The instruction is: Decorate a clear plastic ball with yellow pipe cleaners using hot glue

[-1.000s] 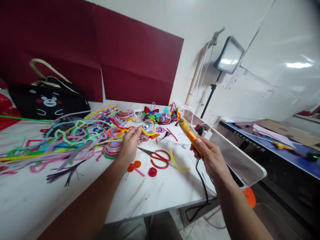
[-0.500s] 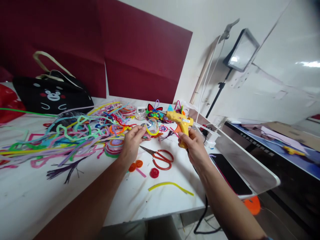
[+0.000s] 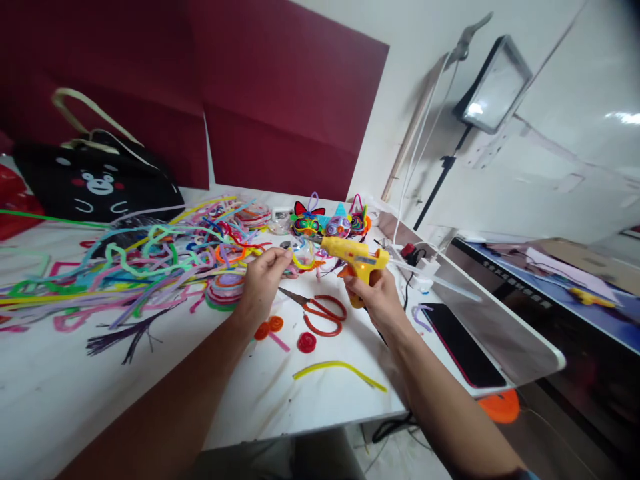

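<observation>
My left hand [image 3: 266, 279] pinches a yellow curved pipe cleaner [image 3: 303, 264] between thumb and fingers. Wrapped round the handle of a yellow hot glue gun [image 3: 356, 255] is my right hand [image 3: 377, 297]. The gun points left, its tip close to the yellow piece; I cannot tell whether they touch. Below the hands lie orange-handled scissors [image 3: 324, 316], blades toward my left hand. Nearer me are a red pipe cleaner coil [image 3: 307, 343], two orange coils [image 3: 269, 327] with a pink strip, and a loose yellow pipe cleaner [image 3: 340, 368].
A tangle of coloured pipe cleaners [image 3: 165, 260] covers the table's left side. Finished colourful figures [image 3: 336, 223] stand at the back. A black bag [image 3: 100, 180] sits back left; a phone [image 3: 465, 345] lies at right. A lamp [image 3: 495, 87] rises behind.
The glue gun has come down a little, its tip now lower beside the yellow piece. My left hand keeps its pinch. The view has shifted slightly.
</observation>
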{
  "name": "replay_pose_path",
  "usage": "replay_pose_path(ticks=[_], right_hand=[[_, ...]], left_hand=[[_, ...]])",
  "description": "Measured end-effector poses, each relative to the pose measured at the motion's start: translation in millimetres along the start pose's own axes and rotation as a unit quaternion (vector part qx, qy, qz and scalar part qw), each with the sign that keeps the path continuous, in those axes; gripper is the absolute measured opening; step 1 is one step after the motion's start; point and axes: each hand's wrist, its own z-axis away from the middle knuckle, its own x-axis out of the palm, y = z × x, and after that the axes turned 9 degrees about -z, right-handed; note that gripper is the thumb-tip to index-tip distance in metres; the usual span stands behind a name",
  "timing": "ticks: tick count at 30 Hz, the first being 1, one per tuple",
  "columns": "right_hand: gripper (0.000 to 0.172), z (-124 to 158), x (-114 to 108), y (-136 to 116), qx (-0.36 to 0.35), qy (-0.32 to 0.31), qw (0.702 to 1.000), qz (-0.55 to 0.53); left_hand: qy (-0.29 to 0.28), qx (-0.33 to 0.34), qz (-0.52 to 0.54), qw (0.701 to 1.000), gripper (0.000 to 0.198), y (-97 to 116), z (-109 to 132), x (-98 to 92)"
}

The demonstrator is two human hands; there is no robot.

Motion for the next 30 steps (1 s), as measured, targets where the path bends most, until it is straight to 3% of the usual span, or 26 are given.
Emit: replay_pose_path(ticks=[7,20,30], right_hand=[[0.029,9.5,2.0,2.0,-0.026,-0.059,0.996,0.058],[0.027,16.1,0.4,14.7,-0.048,-0.047,0.987,0.147],[0.024,16.6,-0.8,19.5,-0.111,-0.063,0.976,0.175]], left_hand=[[0.001,0.016,-0.009,1.0,0.036,-1.4,-0.3,-0.2],[-0.011,0.073,-0.077,0.994,0.022,0.2,3.2,-0.1],[-0.015,0.094,-0.135,0.986,0.019,-4.4,2.0,-3.2]])
